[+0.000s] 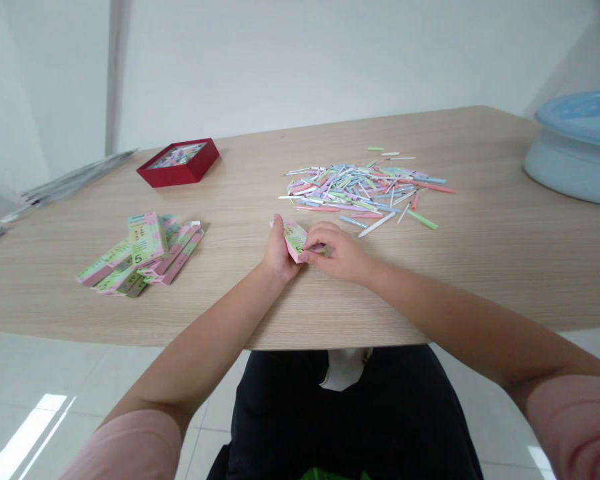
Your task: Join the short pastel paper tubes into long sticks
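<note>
My left hand (280,253) is closed around a small pink and green cardboard box (295,239) with a "5" printed on it, held just above the table. At the box's near right end, my right hand (336,251) has its thumb and forefinger pinched against the edge. Beyond both hands lies a loose pile of pastel pens and pen parts (353,187) in white, blue, green, purple and coral. Left of my hands, several similar pink and green boxes (147,240) are heaped on one another.
A red box (193,172) holding more pastel pieces sits at the back left. On the right edge stands a pale blue round basin-like object (570,160). Thin grey sticks or wrapped strips (80,179) lie along the left edge of the wooden table (430,287).
</note>
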The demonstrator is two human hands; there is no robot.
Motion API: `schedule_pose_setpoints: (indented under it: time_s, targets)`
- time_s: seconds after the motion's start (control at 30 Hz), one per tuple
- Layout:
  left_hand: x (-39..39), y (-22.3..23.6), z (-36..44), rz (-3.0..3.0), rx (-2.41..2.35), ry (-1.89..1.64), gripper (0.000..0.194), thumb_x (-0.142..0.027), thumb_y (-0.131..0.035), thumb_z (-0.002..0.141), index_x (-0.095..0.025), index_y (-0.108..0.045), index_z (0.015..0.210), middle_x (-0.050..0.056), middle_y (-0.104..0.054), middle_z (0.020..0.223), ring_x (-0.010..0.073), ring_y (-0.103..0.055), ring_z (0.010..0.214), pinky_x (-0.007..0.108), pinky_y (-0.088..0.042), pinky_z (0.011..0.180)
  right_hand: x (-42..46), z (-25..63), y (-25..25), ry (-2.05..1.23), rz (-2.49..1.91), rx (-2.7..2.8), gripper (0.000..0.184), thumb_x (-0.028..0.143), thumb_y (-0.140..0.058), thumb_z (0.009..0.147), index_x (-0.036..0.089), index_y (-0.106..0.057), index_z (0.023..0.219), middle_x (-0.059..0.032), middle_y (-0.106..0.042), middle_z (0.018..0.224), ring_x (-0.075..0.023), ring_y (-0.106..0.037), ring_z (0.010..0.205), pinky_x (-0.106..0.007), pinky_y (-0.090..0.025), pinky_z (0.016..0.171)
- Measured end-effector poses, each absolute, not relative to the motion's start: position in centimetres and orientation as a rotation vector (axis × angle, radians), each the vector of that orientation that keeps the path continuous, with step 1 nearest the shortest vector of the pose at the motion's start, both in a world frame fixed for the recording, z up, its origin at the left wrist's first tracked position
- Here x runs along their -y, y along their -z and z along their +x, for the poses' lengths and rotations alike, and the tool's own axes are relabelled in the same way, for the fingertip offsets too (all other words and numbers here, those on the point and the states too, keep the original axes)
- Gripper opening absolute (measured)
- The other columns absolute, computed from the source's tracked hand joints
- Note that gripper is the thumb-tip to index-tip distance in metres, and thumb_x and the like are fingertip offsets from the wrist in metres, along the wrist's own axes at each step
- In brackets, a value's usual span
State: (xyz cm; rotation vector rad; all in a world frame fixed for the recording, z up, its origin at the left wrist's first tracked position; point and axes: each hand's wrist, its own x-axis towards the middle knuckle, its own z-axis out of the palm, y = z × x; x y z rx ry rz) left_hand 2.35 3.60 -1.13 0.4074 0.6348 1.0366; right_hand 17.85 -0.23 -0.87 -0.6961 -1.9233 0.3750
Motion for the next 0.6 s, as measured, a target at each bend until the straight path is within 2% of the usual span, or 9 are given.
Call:
schedule_pose_setpoints:
  time_s: [0.1, 0.2, 0.3, 0.47, 0.6]
  targets:
    - [-3.6, 0.9, 2.3, 0.402, -0.637, -1.043, 0.065, -0.075, -0.039, 0.100, -0.016, -0.066, 0.098, 0.011, -0.071, 0.080, 0.0271, -0.075, 0.078, 0.038, -0.063, 0.070, -0.1, 18.3, 0.8, -0.420, -0.659, 1.943, 0.021, 0.043, -0.077, 0.093, 0.023, -0.073, 0.090, -0.0050, -0.072, 0.093, -0.0218, -0.066, 0.092, -0.041, -0.054, 0.088]
    - [-3.6, 0.7, 1.9, 0.407, -0.623, -1.026, 0.066, -0.076, -0.038, 0.100, -0.016, -0.066, 0.099, 0.011, -0.072, 0.080, 0.0264, -0.074, 0.074, 0.039, -0.064, 0.068, -0.3, 19.1, 0.6, -0.497, -0.534, 2.059, 0.015, 0.034, -0.071, 0.098, 0.025, -0.076, 0.108, -0.0074, -0.075, 0.112, -0.0231, -0.068, 0.112, -0.047, -0.053, 0.104]
    - [-3.6, 0.7, 1.6, 0.413, -0.624, -1.025, 0.065, -0.074, -0.037, 0.101, -0.015, -0.066, 0.097, 0.010, -0.071, 0.078, 0.0258, -0.073, 0.072, 0.039, -0.064, 0.068, -0.5, 19.5, 0.7, -0.607, -0.530, 2.097, 0.022, 0.027, -0.065, 0.101, 0.027, -0.076, 0.120, -0.0083, -0.073, 0.129, -0.0225, -0.066, 0.127, -0.048, -0.051, 0.112]
    - [-3.5, 0.7, 1.6, 0.435, -0.627, -1.016, 0.058, -0.067, -0.040, 0.103, -0.016, -0.066, 0.094, 0.009, -0.069, 0.077, 0.0236, -0.072, 0.069, 0.034, -0.060, 0.063, -1.0, 19.2, 1.6, -0.740, -0.541, 1.919, 0.015, 0.028, -0.073, 0.096, 0.025, -0.077, 0.110, -0.0079, -0.076, 0.117, -0.0227, -0.071, 0.119, -0.045, -0.057, 0.104]
    - [-3.4, 0.2, 1.8, 0.461, -0.634, -1.010, 0.051, -0.059, -0.040, 0.106, -0.016, -0.065, 0.093, 0.009, -0.071, 0.078, 0.0225, -0.071, 0.067, 0.033, -0.060, 0.061, -1.0, 19.1, 2.0, -0.611, -0.608, 1.927, 0.018, 0.031, -0.078, 0.092, 0.024, -0.077, 0.109, -0.0098, -0.075, 0.119, -0.0247, -0.070, 0.119, -0.047, -0.058, 0.103]
